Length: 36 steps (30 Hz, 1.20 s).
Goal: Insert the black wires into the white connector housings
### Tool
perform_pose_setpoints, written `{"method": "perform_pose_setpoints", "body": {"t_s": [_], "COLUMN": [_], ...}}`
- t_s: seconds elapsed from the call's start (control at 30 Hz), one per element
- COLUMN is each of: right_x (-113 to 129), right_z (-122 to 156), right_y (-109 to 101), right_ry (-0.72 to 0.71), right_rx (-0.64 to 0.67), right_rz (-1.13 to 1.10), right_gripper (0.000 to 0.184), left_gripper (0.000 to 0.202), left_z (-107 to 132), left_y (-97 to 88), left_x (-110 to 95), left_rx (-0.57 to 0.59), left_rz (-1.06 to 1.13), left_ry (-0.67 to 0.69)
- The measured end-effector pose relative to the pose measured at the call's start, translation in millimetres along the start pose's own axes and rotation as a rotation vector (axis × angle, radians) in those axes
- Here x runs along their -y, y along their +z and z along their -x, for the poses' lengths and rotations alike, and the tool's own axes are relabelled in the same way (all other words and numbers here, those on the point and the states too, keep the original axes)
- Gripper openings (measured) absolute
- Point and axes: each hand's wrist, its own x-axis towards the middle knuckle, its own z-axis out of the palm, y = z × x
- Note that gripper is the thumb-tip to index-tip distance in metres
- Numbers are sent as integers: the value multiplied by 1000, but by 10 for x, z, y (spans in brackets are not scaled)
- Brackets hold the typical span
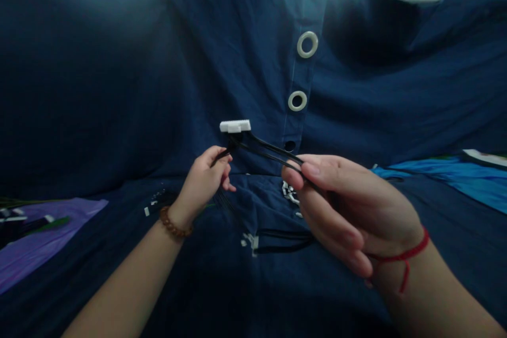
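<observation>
White plastic connector (235,126), black wires (273,151), seemingly pinched: left hand (204,177), right hand (348,211).

Single head-worn camera looking forward and down over person's forearms, wide lens taking in whole scene. Right hand (352,211) coming closest to lens, filling lower right; left hand (204,179) sitting slightly farther, lower centre. Wire harness (269,149) appearing near frame centre, navy cloth (158,74) hanging behind, facing camera.
</observation>
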Motion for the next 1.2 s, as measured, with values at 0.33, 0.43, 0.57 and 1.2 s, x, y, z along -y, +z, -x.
{"method": "perform_pose_setpoints", "body": {"t_s": [0.33, 0.43, 0.57, 1.2], "right_x": [85, 77, -312, -1766], "right_z": [22, 208, 546, 434], "right_y": [-7, -118, -321, -279], "right_ry": [-38, -42, 50, 208], "right_rx": [-167, -305, -379, -94], "right_rz": [2, -144, -288, -359], "right_gripper": [22, 18, 13, 22], "left_gripper": [19, 19, 20, 29], "left_z": [54, 241, 554, 1011], "left_y": [4, -64, -183, 426], "left_x": [12, -5, 174, 30], "left_rx": [453, 579, 547, 425], "left_rz": [21, -45, -210, 642], "left_ry": [-113, -108, -111, -413]}}
